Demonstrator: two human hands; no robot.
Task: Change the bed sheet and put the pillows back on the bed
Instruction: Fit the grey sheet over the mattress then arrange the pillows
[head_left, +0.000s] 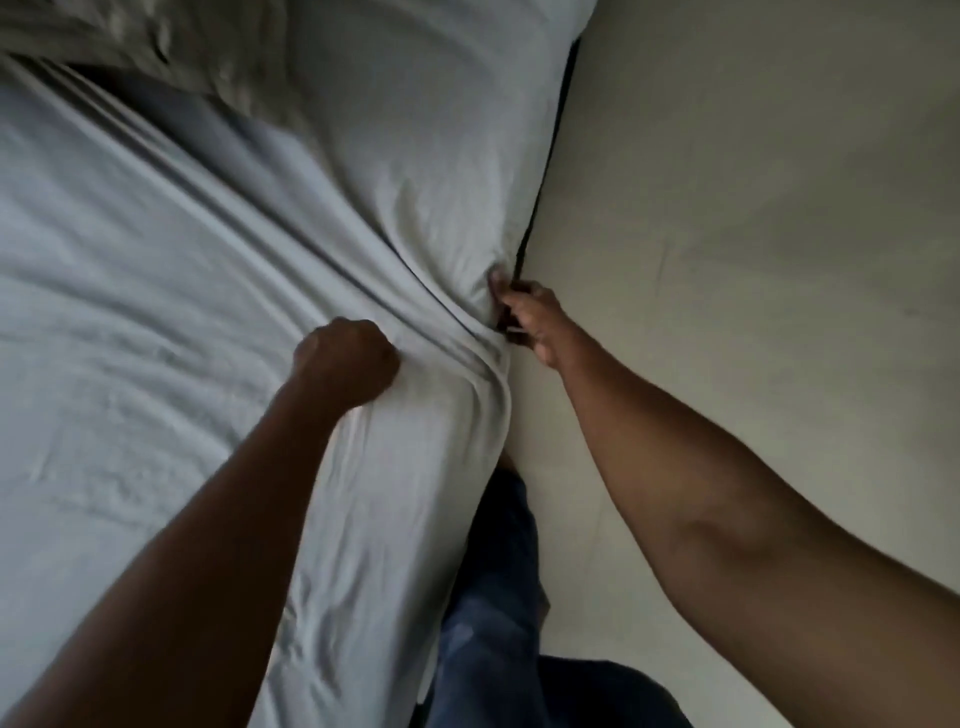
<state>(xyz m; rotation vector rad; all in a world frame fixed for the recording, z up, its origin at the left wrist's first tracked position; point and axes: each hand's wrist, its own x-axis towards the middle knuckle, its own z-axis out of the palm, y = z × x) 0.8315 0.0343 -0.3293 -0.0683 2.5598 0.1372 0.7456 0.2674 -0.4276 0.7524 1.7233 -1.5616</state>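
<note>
While the person leans over the side of the bed (537, 171), a pale grey sheet (156, 312) lies spread across the mattress, covering it right to the edge nearest them. Long folds run slantwise over the sheet from the far left and draw together at that edge, between the two hands. The left hand (345, 358) sits on top of the bed just inside the edge, its fingers (374, 353) curled tight into a fist, with cloth puckered against it and under it. The right hand (524, 322) is lower, at the side of the bed, where its fingers (501, 288) pinch the gathered sheet against a dark strip showing along the bed's edge. Both forearms are bare. Past the right arm stretches a plain beige floor (753, 208). A leg in blue jeans (493, 597) stands close against the bed. At the far left corner lies some crumpled cloth (156, 36), too blurred to name.
</note>
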